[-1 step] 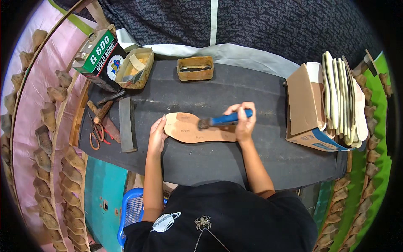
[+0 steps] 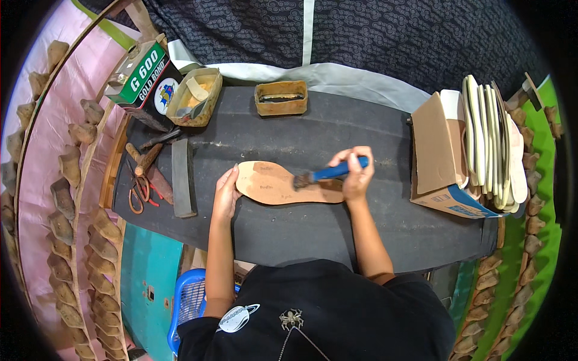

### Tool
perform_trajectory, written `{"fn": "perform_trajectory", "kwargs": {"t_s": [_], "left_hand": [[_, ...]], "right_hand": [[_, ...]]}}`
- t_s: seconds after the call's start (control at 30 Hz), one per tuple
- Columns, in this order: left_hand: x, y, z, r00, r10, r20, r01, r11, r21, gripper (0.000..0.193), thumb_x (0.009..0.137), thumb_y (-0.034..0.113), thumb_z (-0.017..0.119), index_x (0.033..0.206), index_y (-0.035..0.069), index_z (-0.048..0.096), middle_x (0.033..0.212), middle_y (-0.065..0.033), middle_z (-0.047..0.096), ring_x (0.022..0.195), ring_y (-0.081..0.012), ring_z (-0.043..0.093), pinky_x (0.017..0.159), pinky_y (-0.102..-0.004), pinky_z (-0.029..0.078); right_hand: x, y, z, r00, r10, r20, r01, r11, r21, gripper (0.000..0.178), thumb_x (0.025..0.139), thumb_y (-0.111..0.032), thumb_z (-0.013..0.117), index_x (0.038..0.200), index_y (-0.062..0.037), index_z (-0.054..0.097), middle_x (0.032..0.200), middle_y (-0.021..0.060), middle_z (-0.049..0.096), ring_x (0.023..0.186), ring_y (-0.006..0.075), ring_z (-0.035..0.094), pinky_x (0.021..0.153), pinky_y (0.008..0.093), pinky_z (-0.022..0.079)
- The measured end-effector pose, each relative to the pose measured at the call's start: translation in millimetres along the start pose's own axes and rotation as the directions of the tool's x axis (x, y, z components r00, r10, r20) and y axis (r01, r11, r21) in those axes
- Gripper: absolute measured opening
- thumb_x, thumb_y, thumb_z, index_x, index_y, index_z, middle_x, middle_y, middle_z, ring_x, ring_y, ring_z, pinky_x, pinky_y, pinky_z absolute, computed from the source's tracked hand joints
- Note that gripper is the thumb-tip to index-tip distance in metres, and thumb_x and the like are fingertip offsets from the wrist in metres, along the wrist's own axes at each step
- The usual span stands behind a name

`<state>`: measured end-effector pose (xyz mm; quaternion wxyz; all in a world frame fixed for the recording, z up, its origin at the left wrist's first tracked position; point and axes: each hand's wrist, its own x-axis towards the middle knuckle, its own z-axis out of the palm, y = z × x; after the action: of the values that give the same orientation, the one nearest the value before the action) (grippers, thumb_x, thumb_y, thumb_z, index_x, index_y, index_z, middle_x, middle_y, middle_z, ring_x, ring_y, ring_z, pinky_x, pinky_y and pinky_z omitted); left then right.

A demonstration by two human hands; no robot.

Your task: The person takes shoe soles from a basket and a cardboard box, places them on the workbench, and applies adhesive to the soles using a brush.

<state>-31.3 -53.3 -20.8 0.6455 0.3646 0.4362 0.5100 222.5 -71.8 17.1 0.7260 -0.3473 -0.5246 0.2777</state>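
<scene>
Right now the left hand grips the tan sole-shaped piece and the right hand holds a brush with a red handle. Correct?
Not quite: the brush has a blue handle, not red, per the head view. The left hand does grip the tan sole-shaped piece, and the right hand holds the brush.

Upper middle: a bare strip of tabletop [image 2: 247,135] gives passage between the small open box [image 2: 282,108] and the insole [image 2: 265,191].
Centre: the blue-handled brush [image 2: 331,172] slants across the insole, blocking entry from above.
Right of centre: a wide lane runs from the right fingers [image 2: 362,151] to the cardboard box [image 2: 430,141], whose upright soles [image 2: 486,144] wall off the far right.
Left: a narrow gap separates the left fingers [image 2: 231,174] from the dark flat bar [image 2: 182,183]; hammer [image 2: 149,159] and scissors [image 2: 137,207] crowd beyond.
Upper left: metal can [image 2: 135,99] and plastic tub [image 2: 201,118] bar the corner.
</scene>
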Motion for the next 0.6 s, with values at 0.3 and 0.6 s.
{"fn": "perform_trajectory", "kwargs": {"t_s": [0.3, 0.6], "left_hand": [[-0.1, 1.0, 0.6, 1.0, 0.002, -0.01, -0.002, 1.0, 0.022, 0.032, 0.087, 0.028, 0.04, 0.097, 0.0, 0.051, 0.087, -0.0054, 0.058, 0.077, -0.0112, 0.057, 0.067, -0.0231, 0.046], [-0.5, 2.4, 5.2, 1.0, -0.003, -0.024, 0.004, 1.0, 0.023, 0.031, 0.087, 0.028, 0.04, 0.097, 0.001, 0.052, 0.088, -0.005, 0.058, 0.079, -0.0112, 0.056, 0.069, -0.0232, 0.045]], "right_hand": [[15.3, -5.5, -55.4, 0.956, -0.16, -0.245, 0.137, 0.985, -0.107, 0.013, 0.077, -0.014, 0.041, 0.071, -0.0036, 0.04, 0.05, 0.0067, 0.046, 0.04, 0.011, 0.044, 0.04, 0.0213, 0.036], [-6.8, -1.8, 4.8, 0.999, 0.005, -0.043, -0.005, 1.0, -0.011, 0.014, 0.085, -0.015, 0.039, 0.081, -0.0021, 0.04, 0.063, 0.0115, 0.055, 0.06, 0.0144, 0.055, 0.057, 0.0243, 0.043]]}}
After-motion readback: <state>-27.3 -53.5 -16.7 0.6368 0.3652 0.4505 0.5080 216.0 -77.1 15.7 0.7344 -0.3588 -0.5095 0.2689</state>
